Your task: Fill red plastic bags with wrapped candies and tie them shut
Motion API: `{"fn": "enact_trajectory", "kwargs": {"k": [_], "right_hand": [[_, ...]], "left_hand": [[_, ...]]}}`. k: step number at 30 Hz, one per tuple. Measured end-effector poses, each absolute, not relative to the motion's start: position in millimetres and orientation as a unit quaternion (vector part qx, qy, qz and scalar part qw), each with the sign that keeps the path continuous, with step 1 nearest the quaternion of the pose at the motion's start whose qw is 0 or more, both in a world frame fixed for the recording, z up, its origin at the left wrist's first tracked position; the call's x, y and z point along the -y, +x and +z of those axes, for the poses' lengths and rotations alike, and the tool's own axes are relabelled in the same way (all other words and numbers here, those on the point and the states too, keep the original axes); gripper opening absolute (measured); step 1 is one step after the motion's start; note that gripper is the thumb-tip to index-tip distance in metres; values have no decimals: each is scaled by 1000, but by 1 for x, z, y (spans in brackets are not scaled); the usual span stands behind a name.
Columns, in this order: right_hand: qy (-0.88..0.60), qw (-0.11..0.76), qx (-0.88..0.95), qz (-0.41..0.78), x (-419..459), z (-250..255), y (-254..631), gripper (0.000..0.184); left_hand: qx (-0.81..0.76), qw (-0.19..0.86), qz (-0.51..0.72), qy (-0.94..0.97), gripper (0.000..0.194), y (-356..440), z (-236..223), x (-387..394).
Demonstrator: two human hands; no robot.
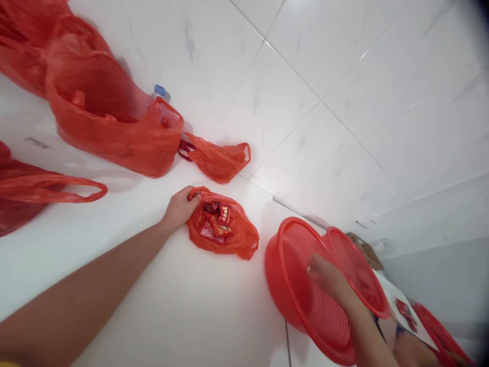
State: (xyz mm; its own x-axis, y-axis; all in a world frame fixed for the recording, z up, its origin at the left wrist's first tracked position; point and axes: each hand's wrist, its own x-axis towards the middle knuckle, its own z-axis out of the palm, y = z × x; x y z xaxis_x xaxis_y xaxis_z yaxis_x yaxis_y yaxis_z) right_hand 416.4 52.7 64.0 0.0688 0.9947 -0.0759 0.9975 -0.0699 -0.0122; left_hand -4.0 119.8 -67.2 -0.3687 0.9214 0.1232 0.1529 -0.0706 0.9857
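My left hand (181, 208) grips the upper left rim of a small red plastic bag (244, 234). The bag lies open on a white surface, and red snack packets (219, 220) show inside it. To the right, my right hand (327, 275) hovers over a red mesh basket (284, 285). Motion blurs that hand, so its fingers and anything in them are unclear. The basket is tilted in my view, its perforated wall showing.
Large red plastic bags (122, 145) and a smaller tied one (217, 160) lie at upper left, near a blue-capped bottle (159, 90). Another red basket (357, 270) stands behind the first. At lower right, another person's bare limb (410, 349) shows beside a white board (397, 293) bearing red packets.
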Motion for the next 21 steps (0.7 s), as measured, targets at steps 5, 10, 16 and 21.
{"fn": "enact_trajectory", "kwargs": {"k": [5,10,16,21], "right_hand": [[678,-129,-723,28,-24,102,324,30],[573,-239,-780,-75,-16,80,236,31],[571,-253,-769,-137,-61,17,206,45],[632,-292,-708,-115,-56,-32,233,43]], "left_hand": [[-585,332,583,456,22,-4,-70,-120],[-578,335,587,457,22,-5,-72,-119],[-574,326,594,459,20,-6,-71,-118],[-564,328,602,461,20,-5,-70,-119]]}}
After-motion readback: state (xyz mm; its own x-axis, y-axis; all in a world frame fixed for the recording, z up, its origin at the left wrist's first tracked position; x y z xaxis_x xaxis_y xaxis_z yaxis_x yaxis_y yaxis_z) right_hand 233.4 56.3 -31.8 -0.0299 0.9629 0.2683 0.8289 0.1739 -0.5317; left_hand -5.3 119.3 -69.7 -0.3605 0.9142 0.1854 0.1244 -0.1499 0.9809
